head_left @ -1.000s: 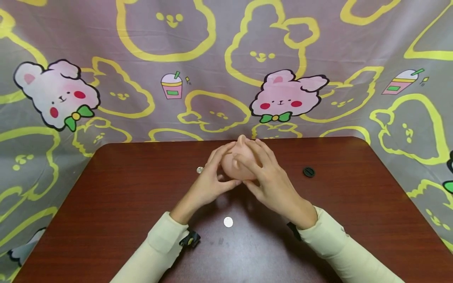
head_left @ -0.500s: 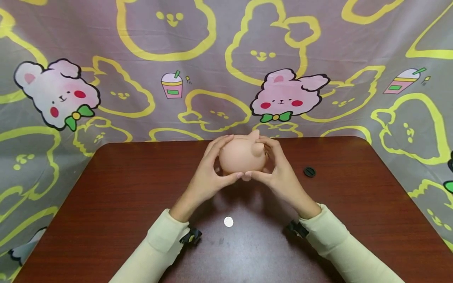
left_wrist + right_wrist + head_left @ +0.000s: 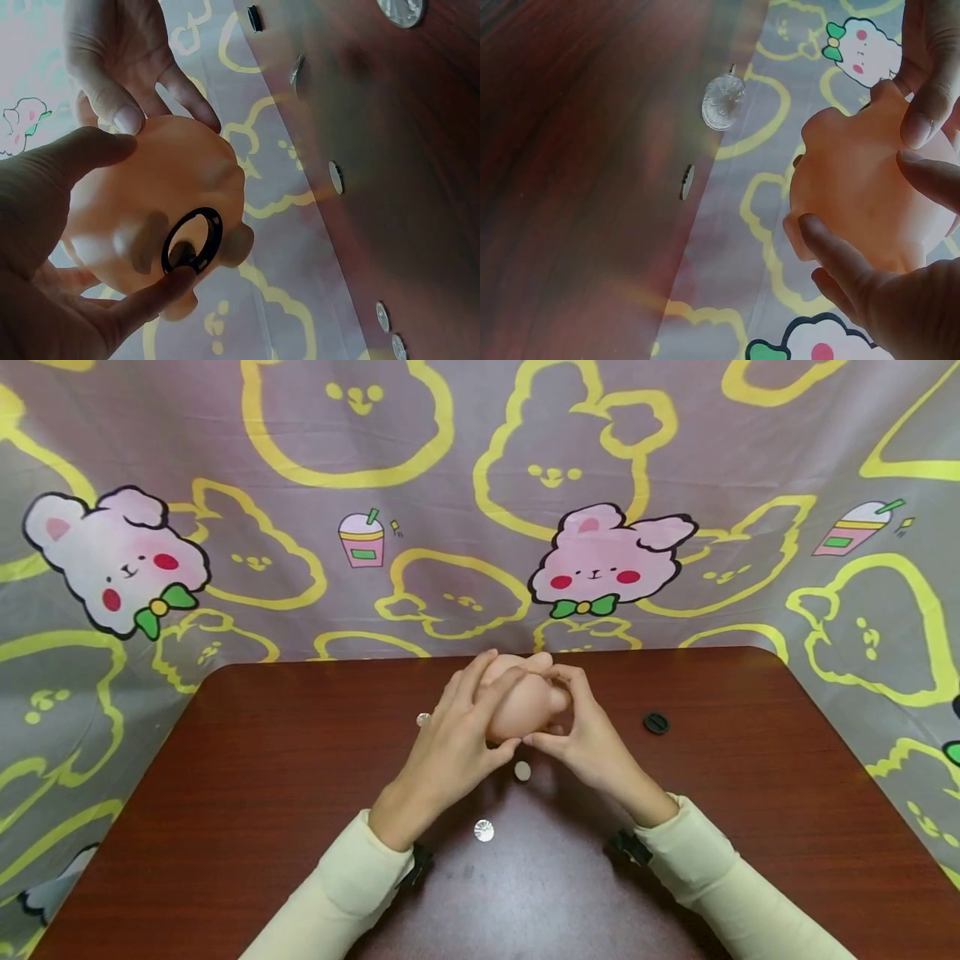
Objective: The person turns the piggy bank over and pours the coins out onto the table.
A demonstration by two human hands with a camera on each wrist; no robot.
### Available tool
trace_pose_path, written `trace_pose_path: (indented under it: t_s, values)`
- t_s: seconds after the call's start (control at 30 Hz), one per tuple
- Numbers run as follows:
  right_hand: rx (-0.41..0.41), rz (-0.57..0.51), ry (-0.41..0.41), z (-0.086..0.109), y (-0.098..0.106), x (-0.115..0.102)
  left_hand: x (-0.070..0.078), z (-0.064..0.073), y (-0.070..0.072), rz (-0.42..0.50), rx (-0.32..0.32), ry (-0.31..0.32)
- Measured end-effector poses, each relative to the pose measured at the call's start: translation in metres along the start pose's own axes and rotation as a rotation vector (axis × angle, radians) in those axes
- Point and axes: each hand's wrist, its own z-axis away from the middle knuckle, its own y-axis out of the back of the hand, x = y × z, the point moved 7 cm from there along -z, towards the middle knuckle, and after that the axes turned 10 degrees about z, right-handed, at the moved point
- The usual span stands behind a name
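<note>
The peach-coloured piggy bank [image 3: 519, 706] is held between the person's two hands, raised off the wooden tabletop [image 3: 300, 793]. The left hand [image 3: 447, 735] curves round one side of the bank and the right hand [image 3: 596, 739] round the other; each is spread about as wide as the bank's rounded body and grips only that, both thumbs on the person's side of it, tips nearly meeting. The left wrist view alone shows a round opening in the bank with a black rim [image 3: 214, 234], a left fingertip [image 3: 178, 281] against its edge, and a dark shape inside, too dim to name. The right wrist view shows instead a smooth stretch of the bank, one right fingertip [image 3: 810, 226] on a stubby projection. In the head view, a black slotted plug [image 3: 656, 722] lies right of the bank, a silver coin [image 3: 423, 720] left of it, and a second coin [image 3: 483, 831] on its near side. A third coin [image 3: 522, 771] shows just below the bank; whether it touches the tabletop, I cannot tell. The left wrist view makes out five coins.
</note>
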Motion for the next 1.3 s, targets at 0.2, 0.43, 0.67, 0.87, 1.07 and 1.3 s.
trace_pose_path:
  t_s: [0.2,0.43,0.67,0.87,1.07,1.3]
  values:
    - [0.016,0.036,0.022,0.0,0.0,0.0,-0.002,0.0,0.0,0.023,0.02,-0.025]
    - [0.021,0.007,0.036,0.001,0.002,-0.003,-0.013,-0.001,0.004,0.169,0.03,0.043]
    - [-0.01,-0.159,0.017,-0.002,0.002,-0.007,-0.035,-0.001,0.005,0.505,0.069,0.238]
    - [0.028,-0.081,-0.024,-0.007,0.006,-0.008,-0.048,0.005,-0.006,0.788,0.091,0.408]
    - [0.067,0.039,0.025,-0.005,0.007,-0.014,-0.051,0.008,-0.022,1.009,0.027,0.452]
    - [0.199,0.236,0.276,0.007,0.005,-0.04,-0.056,0.009,-0.026,0.9,0.011,0.383]
